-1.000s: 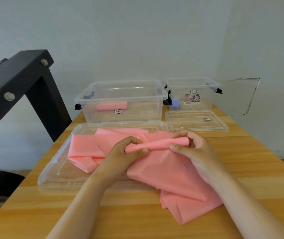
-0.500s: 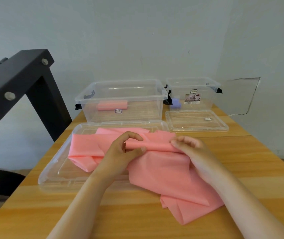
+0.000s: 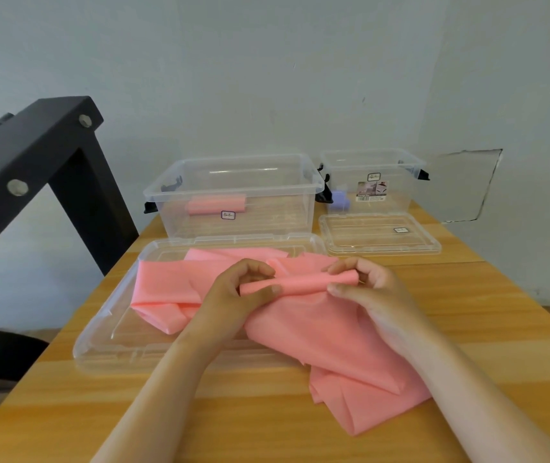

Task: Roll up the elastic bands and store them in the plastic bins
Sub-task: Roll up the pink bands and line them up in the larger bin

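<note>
Pink elastic band [image 3: 320,332] is down on the light wooden table [image 3: 487,315], dead centre of the view, and both hands are on it. Quick look around first: a pale, plain wall [image 3: 266,78] backs the table, with a squared-off patch outline [image 3: 467,185] at two o'clock. A black bolted metal frame [image 3: 33,155] leans in at nine o'clock.

On the tabletop, a big clear lid [image 3: 106,335] lies flat under the band's left half. At twelve o'clock from the hands stands the large clear bin [image 3: 283,212], open at the top, and one rolled pink band [image 3: 216,204] lies inside it, long axis left to right. At one o'clock sits the smaller clear bin [image 3: 400,168] with a purple roll [image 3: 338,198] at its left end. A small clear lid [image 3: 433,245] lies flat just in front of it.

Now the band itself. Its far edge is wound into a thin roll [image 3: 300,284], and that roll runs across the view from nine to three o'clock, right end tipped slightly higher. The left hand [image 3: 233,295] pinches the roll's left end between thumb and curled fingers. The right hand [image 3: 377,292] grips the right end the same way, thumb on the near side, fingers curled over the top.

The loose remainder spills toward the person, draping off the lid to five o'clock onto bare wood. A folded wad of it is bunched at nine o'clock on the lid.
</note>
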`<control>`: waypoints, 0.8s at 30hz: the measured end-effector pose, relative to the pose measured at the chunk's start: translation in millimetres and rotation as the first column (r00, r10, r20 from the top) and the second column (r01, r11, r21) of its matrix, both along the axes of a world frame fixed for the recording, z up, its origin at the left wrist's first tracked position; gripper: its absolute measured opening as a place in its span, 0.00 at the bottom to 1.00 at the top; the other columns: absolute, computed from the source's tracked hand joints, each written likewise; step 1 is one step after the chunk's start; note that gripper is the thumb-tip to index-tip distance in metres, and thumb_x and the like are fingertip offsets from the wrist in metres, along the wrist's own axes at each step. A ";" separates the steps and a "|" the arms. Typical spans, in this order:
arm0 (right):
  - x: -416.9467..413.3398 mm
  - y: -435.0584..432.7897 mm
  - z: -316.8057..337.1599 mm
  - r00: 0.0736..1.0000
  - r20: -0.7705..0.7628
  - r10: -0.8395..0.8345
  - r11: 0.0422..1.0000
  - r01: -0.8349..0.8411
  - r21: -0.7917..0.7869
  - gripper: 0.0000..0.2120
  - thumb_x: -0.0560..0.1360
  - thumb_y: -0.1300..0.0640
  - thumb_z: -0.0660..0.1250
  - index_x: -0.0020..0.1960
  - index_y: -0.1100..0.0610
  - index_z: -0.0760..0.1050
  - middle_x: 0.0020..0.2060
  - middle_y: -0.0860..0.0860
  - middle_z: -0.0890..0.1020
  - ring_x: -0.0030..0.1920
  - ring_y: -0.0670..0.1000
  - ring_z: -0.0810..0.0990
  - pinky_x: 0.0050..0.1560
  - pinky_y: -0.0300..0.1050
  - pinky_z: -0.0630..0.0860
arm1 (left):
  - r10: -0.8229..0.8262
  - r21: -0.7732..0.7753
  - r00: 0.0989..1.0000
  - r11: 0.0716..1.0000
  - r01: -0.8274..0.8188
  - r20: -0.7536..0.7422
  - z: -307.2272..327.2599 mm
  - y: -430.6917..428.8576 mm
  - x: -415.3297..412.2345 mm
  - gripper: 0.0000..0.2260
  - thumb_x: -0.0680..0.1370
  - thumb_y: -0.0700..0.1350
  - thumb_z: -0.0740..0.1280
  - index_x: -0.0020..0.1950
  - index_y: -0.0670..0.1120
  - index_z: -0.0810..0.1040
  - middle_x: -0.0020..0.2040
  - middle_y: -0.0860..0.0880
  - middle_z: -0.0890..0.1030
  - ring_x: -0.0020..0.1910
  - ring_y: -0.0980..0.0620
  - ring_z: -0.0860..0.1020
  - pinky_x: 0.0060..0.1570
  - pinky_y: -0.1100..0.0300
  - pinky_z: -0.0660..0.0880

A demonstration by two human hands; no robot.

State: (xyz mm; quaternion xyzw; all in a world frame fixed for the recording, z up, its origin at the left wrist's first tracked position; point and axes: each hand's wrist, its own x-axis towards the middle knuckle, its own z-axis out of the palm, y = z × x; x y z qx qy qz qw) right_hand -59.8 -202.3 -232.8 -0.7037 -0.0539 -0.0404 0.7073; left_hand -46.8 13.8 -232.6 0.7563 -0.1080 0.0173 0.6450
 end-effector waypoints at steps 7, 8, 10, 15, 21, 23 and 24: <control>-1.3 3.3 1.1 0.989 -0.126 0.071 0.995 -0.079 -0.063 0.10 0.65 0.45 0.73 0.43 0.48 0.83 0.43 0.46 0.83 0.45 0.47 0.80 0.46 0.40 0.72 | -0.028 -0.115 0.998 0.993 0.033 0.048 1.3 3.7 1.6 0.11 0.70 0.34 0.74 0.47 0.45 0.78 0.48 0.48 0.82 0.46 0.55 0.78 0.46 0.65 0.74; -1.3 3.5 1.7 0.993 -0.113 0.037 0.997 -0.044 -0.061 0.08 0.66 0.47 0.74 0.42 0.49 0.83 0.42 0.46 0.83 0.44 0.47 0.80 0.45 0.39 0.72 | -0.034 -0.130 0.999 0.991 0.035 0.013 0.7 3.6 2.0 0.11 0.69 0.37 0.76 0.47 0.48 0.79 0.47 0.50 0.82 0.45 0.55 0.77 0.46 0.63 0.74; -1.5 2.5 2.3 0.996 -0.086 0.002 0.999 -0.007 -0.050 0.03 0.69 0.54 0.75 0.43 0.50 0.82 0.42 0.49 0.83 0.42 0.48 0.80 0.42 0.40 0.74 | -0.054 -0.160 0.995 0.986 0.040 -0.083 -0.6 3.0 3.1 0.12 0.66 0.47 0.77 0.46 0.53 0.80 0.44 0.53 0.80 0.44 0.52 0.76 0.47 0.54 0.73; -3.4 1.5 1.8 0.999 -0.013 0.033 0.998 -0.034 -0.048 0.09 0.70 0.63 0.74 0.42 0.49 0.81 0.40 0.46 0.82 0.42 0.46 0.80 0.43 0.39 0.74 | -0.071 -0.137 0.989 0.989 0.053 -0.128 -2.2 1.8 3.0 0.03 0.72 0.50 0.72 0.45 0.53 0.80 0.38 0.54 0.78 0.38 0.53 0.73 0.44 0.50 0.68; -2.8 2.1 2.0 0.995 -0.043 0.091 0.995 -0.092 -0.035 0.11 0.62 0.54 0.80 0.42 0.46 0.82 0.40 0.46 0.82 0.42 0.47 0.80 0.40 0.39 0.72 | -0.057 -0.178 0.994 0.983 0.040 -0.093 0.7 2.2 2.8 0.10 0.69 0.39 0.76 0.45 0.48 0.78 0.41 0.52 0.82 0.41 0.54 0.77 0.40 0.59 0.71; -1.3 1.8 0.8 0.996 -0.067 0.063 0.998 -0.065 -0.025 0.09 0.62 0.48 0.76 0.41 0.47 0.83 0.40 0.46 0.83 0.44 0.48 0.80 0.43 0.40 0.71 | -0.055 -0.224 0.998 0.974 0.044 -0.043 2.0 1.6 1.8 0.10 0.70 0.34 0.73 0.45 0.46 0.77 0.45 0.49 0.83 0.44 0.53 0.79 0.41 0.63 0.75; -0.7 1.7 0.5 0.996 -0.075 0.049 0.998 -0.051 -0.030 0.09 0.63 0.47 0.75 0.41 0.48 0.83 0.40 0.45 0.83 0.45 0.48 0.80 0.46 0.41 0.71 | -0.053 -0.227 0.998 0.973 0.045 -0.031 2.9 1.5 1.0 0.11 0.70 0.33 0.73 0.45 0.46 0.77 0.46 0.49 0.83 0.44 0.54 0.79 0.40 0.64 0.75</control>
